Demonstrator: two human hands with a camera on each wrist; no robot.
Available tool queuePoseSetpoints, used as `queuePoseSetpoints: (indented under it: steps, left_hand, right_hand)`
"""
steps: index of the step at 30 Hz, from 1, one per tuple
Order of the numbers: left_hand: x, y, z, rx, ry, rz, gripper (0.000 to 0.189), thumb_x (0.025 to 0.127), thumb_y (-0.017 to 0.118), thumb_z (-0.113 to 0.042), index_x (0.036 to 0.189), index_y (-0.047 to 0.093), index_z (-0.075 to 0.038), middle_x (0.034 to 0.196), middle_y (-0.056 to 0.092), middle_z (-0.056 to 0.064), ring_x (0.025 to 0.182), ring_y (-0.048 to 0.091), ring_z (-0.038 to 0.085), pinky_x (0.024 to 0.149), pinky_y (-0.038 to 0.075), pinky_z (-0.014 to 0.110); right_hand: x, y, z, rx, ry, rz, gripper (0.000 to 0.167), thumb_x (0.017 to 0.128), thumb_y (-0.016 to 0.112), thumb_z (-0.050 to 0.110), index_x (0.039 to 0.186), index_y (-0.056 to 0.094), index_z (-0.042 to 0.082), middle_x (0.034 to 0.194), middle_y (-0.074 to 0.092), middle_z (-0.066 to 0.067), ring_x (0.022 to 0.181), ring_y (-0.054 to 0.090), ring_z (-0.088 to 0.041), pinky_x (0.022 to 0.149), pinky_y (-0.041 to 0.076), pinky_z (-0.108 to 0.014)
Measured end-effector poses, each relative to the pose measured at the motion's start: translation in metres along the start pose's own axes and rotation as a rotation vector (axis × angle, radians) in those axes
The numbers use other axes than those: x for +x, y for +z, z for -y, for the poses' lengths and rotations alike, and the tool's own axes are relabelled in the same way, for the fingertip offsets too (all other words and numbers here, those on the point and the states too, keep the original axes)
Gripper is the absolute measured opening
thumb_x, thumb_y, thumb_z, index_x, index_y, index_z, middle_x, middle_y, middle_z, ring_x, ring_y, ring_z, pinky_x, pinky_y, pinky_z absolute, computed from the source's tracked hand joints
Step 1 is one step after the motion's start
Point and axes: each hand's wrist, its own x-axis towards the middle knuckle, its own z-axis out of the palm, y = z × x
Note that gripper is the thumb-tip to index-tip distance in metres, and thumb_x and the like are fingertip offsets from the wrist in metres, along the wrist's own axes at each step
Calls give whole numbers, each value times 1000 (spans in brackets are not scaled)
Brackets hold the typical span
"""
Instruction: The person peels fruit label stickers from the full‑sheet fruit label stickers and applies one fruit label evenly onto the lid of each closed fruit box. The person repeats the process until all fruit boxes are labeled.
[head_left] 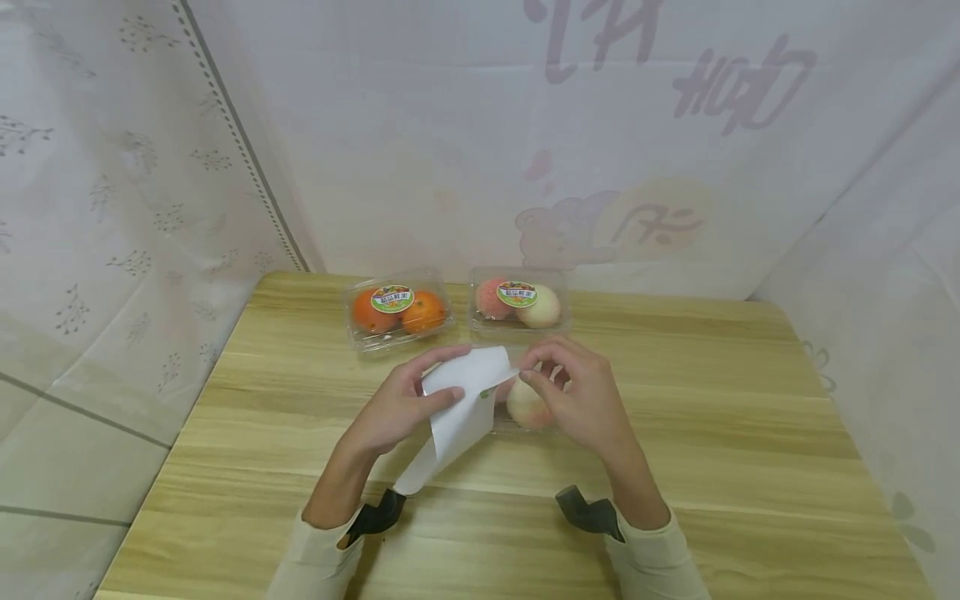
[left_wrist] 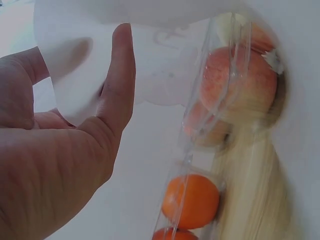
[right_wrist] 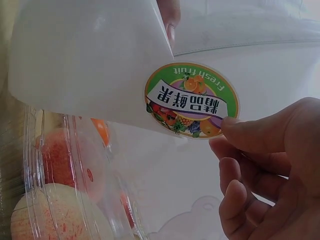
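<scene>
My left hand (head_left: 395, 408) holds a white sticker sheet (head_left: 465, 417), thumb on its near face and fingers around the far edge. The sheet curls downward at its lower end. In the right wrist view, an oval fruit sticker (right_wrist: 192, 100) with a green rim and printed fruit sits at the sheet's edge. My right hand (head_left: 585, 396) pinches the sticker's edge between thumb and index finger. Just below the hands lies a clear plastic box with peaches (head_left: 529, 405), partly hidden by the sheet and the right hand.
Farther back on the wooden table (head_left: 712, 417) stand two lidded clear boxes with oval stickers: one of orange fruit (head_left: 423, 312) on the left, one of peaches (head_left: 540, 308) on the right. Patterned white curtains (head_left: 390, 125) surround the table's back and sides.
</scene>
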Motion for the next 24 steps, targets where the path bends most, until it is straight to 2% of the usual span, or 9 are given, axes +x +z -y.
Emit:
queuePoseSetpoints:
  steps: [9,16,20,24]
  left_hand:
    - [-5,-8,8,-10,7,-31,57,105,68,1,160,51,2,125,64,22,90,73,21,73,62,32]
    - [-8,-12,11,18,-3,-65,59,104,70,1,160,52,1,129,62,25,92,73,23,75,62,33]
    - [-10,-15,14,50,-12,-95,59,103,72,1,160,53,-1,133,62,25,94,72,24,77,62,33]
    - [-13,-19,20,124,-40,-153,60,103,72,-1,160,54,-1,135,63,25,93,73,25,78,62,32]
  right_hand:
    - [0,2,1,15,23,8,20,93,81,-8,97,78,11,96,76,4,82,63,-16,66,54,-26]
    - [0,2,0,6,35,10,20,93,81,-9,96,78,11,95,75,6,82,63,-15,66,54,-25]
    - [0,3,0,4,33,14,20,93,81,-8,96,78,12,94,75,6,82,63,-15,66,54,-25]
    - [1,2,0,-7,42,22,17,94,80,-6,96,78,11,93,75,6,82,63,-15,66,54,-26]
